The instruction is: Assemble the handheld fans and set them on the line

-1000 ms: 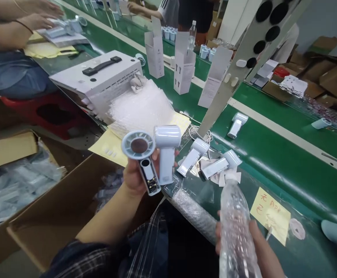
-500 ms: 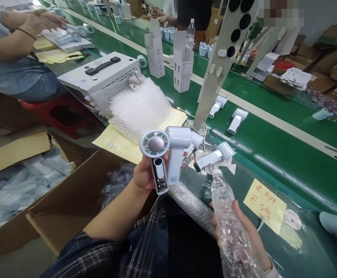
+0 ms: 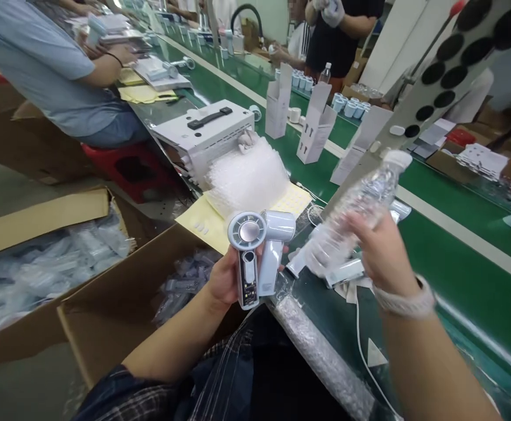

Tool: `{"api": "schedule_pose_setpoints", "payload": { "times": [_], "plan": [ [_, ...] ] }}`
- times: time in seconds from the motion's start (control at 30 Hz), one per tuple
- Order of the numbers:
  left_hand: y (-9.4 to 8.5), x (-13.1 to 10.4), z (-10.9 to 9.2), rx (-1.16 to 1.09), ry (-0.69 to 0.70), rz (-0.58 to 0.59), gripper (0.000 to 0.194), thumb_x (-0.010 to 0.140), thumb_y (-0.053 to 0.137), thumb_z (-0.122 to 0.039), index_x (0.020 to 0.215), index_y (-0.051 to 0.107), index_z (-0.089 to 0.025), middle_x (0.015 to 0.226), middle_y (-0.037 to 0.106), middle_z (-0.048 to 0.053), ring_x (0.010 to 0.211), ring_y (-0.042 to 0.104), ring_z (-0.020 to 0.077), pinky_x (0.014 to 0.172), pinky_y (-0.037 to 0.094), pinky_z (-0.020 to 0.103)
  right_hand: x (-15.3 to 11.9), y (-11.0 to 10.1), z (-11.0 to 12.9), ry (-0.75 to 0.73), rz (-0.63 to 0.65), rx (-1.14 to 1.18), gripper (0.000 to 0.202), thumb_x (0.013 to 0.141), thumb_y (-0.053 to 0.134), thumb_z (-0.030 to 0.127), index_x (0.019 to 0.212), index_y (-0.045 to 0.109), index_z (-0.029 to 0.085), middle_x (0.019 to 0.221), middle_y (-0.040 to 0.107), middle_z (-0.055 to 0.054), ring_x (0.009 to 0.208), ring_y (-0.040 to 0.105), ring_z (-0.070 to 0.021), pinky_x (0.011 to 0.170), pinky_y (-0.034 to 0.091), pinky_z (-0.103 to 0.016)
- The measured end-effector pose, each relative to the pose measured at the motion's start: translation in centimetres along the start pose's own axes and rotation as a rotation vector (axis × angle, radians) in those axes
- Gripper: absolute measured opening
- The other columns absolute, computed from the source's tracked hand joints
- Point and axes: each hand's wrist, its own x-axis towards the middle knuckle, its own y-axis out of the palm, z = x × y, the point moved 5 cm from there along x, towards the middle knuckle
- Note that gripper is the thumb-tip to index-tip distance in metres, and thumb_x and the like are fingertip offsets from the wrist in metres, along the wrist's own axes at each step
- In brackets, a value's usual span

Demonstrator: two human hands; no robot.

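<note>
My left hand (image 3: 224, 280) is closed around two pale blue handheld fans above the table edge. One fan (image 3: 249, 231) faces me with a round silver centre and an exposed circuit board in its handle; the other fan (image 3: 271, 263) stands beside it, its head turned sideways. Clear plastic bottle (image 3: 356, 204), white-capped and blurred, is gripped by my right hand (image 3: 380, 251) and tilted with its cap to the upper right. Below the bottle, more fans (image 3: 345, 272) lie on the table, partly covered by it. Bubble wrap (image 3: 251, 175) rests on yellow sheets (image 3: 209, 219).
A white metal case (image 3: 207, 123) with a black handle sits behind the bubble wrap. Open white boxes (image 3: 317, 131) stand on the green belt (image 3: 470, 269). A slanted perforated post (image 3: 413, 117) rises at right. Cardboard boxes (image 3: 102, 298) hold plastic pieces at left. A person (image 3: 58, 76) sits upper left.
My right hand has raised the bottle up and forward, from the near table edge to above the fans. My left hand still holds the two fans. The view has shifted.
</note>
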Motion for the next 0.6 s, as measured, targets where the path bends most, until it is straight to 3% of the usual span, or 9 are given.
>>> {"api": "schedule_pose_setpoints", "payload": {
  "times": [0.07, 0.17, 0.23, 0.27, 0.33, 0.4, 0.43, 0.53, 0.6],
  "plan": [
    [-0.2, -0.9, -0.9, 0.001, 0.044, -0.029, 0.051, 0.081, 0.081, -0.066, 0.09, 0.072, -0.016, 0.117, 0.078, 0.013, 0.12, 0.072, 0.0339, 0.101, 0.062, 0.044, 4.0, 4.3, 0.4, -0.115, -0.041, -0.165, 0.081, 0.075, 0.088, 0.058, 0.137, 0.055, 0.019, 0.134, 0.067, -0.02, 0.127, 0.063, -0.0389, 0.109, 0.049, -0.056],
    [-0.4, -2.0, -1.1, -0.022, 0.058, -0.061, 0.05, 0.084, 0.078, -0.066, 0.092, 0.073, -0.017, 0.109, 0.078, 0.011, 0.118, 0.074, 0.0328, 0.102, 0.061, 0.043, 7.3, 10.5, -1.4, -0.148, -0.019, -0.314, 0.087, 0.083, 0.084, 0.046, 0.149, 0.038, 0.014, 0.144, 0.06, -0.027, 0.134, 0.06, -0.038, 0.112, 0.048, -0.055],
    [-0.6, -2.5, -0.6, -0.043, 0.019, -0.068, 0.05, 0.085, 0.077, -0.066, 0.093, 0.073, -0.017, 0.107, 0.078, 0.011, 0.111, 0.076, 0.0316, 0.098, 0.062, 0.042, 7.8, 12.6, -3.0, -0.136, 0.059, -0.367, 0.08, 0.086, 0.079, 0.038, 0.15, 0.037, 0.013, 0.147, 0.059, -0.027, 0.133, 0.061, -0.0362, 0.11, 0.049, -0.054],
    [-0.7, -2.5, -0.4, -0.052, -0.003, -0.067, 0.051, 0.085, 0.076, -0.067, 0.094, 0.073, -0.017, 0.108, 0.079, 0.012, 0.107, 0.077, 0.0309, 0.096, 0.063, 0.042, 7.5, 12.6, -3.6, -0.128, 0.098, -0.386, 0.076, 0.086, 0.078, 0.036, 0.148, 0.041, 0.014, 0.146, 0.06, -0.026, 0.131, 0.062, -0.0356, 0.109, 0.051, -0.053],
    [-1.0, -2.5, -0.1, -0.064, -0.031, -0.059, 0.052, 0.085, 0.075, -0.068, 0.093, 0.073, -0.017, 0.111, 0.079, 0.013, 0.101, 0.078, 0.0294, 0.094, 0.063, 0.041, 5.8, 10.0, -4.2, -0.116, 0.153, -0.42, 0.064, 0.083, 0.077, 0.035, 0.139, 0.055, 0.015, 0.14, 0.065, -0.022, 0.124, 0.065, -0.0353, 0.105, 0.052, -0.052],
    [-1.3, -1.9, 0.2, -0.073, -0.032, -0.051, 0.051, 0.085, 0.075, -0.068, 0.093, 0.072, -0.017, 0.113, 0.078, 0.012, 0.101, 0.078, 0.0288, 0.094, 0.063, 0.041, 2.7, 4.5, -4.0, -0.108, 0.133, -0.49, 0.046, 0.084, 0.072, 0.038, 0.126, 0.067, 0.018, 0.132, 0.07, -0.018, 0.116, 0.067, -0.0352, 0.102, 0.051, -0.053],
    [-1.4, -1.5, 0.3, -0.077, -0.031, -0.044, 0.051, 0.086, 0.075, -0.067, 0.093, 0.073, -0.017, 0.113, 0.078, 0.012, 0.102, 0.078, 0.0289, 0.094, 0.063, 0.04, 0.7, 1.2, -3.9, -0.101, 0.073, -0.548, 0.036, 0.088, 0.065, 0.041, 0.115, 0.072, 0.018, 0.122, 0.073, -0.018, 0.109, 0.067, -0.0356, 0.098, 0.05, -0.054],
    [-1.1, 0.5, 1.7, -0.091, -0.079, -0.021, 0.052, 0.086, 0.076, -0.067, 0.095, 0.073, -0.016, 0.112, 0.079, 0.012, 0.106, 0.077, 0.0298, 0.093, 0.063, 0.039, -5.5, -8.0, -4.3, 0.029, -0.378, -0.904, 0.034, 0.089, 0.059, 0.05, 0.085, 0.075, 0.021, 0.079, 0.072, -0.011, 0.078, 0.064, -0.0323, 0.074, 0.047, -0.045],
    [0.1, 2.0, 3.4, -0.102, -0.154, -0.006, 0.052, 0.083, 0.079, -0.067, 0.095, 0.073, -0.017, 0.112, 0.08, 0.013, 0.11, 0.077, 0.031, 0.094, 0.063, 0.04, -8.2, -9.1, -6.5, 0.091, -0.326, -0.969, 0.036, 0.089, 0.055, 0.048, 0.08, 0.075, 0.02, 0.071, 0.069, -0.011, 0.068, 0.061, -0.03, 0.066, 0.043, -0.041]
  ]
}}
